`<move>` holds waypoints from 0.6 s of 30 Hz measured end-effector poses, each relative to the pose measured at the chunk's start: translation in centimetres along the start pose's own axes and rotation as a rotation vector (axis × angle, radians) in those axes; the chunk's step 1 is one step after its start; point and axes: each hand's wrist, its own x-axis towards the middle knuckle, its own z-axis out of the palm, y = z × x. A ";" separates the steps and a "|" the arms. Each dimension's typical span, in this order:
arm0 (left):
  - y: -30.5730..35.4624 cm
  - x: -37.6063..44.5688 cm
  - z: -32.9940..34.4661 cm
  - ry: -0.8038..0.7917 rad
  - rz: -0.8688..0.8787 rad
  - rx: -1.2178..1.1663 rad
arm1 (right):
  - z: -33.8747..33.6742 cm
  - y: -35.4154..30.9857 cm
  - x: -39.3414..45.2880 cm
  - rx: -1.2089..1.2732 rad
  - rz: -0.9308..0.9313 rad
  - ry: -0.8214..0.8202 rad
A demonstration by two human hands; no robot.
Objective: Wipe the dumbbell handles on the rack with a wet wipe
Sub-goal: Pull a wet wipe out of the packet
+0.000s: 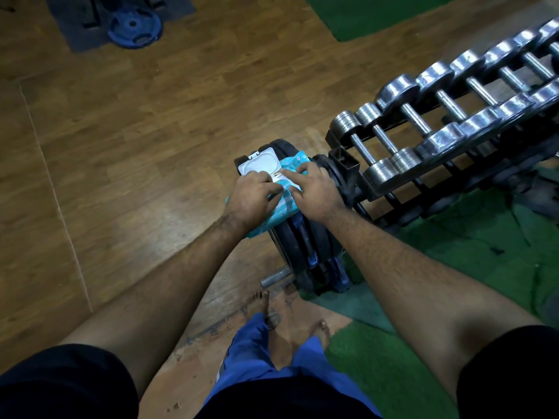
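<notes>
A blue wet wipe pack lies on top of upright black weight plates, its white lid flipped open. My left hand rests on the pack with its fingers curled at the opening. My right hand presses on the pack's right side, index finger pointing at the opening. No wipe is visibly pulled out. To the right, a black rack holds a row of chrome dumbbells with bare steel handles.
The wooden floor stretches to the left, with a blue weight plate on a dark mat at the back. Green turf lies under the rack. My bare feet stand just in front of the plates.
</notes>
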 end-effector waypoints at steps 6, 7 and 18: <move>0.7 0.2 0.3 0.012 -0.077 0.037 | 0.0 0.0 0.0 0.022 0.002 0.000; 1.0 0.2 0.4 0.017 -0.099 0.036 | 0.0 0.0 -0.1 0.036 0.007 0.007; 1.9 0.0 0.7 -0.013 -0.154 0.009 | 0.2 -0.3 -0.6 0.079 0.041 0.078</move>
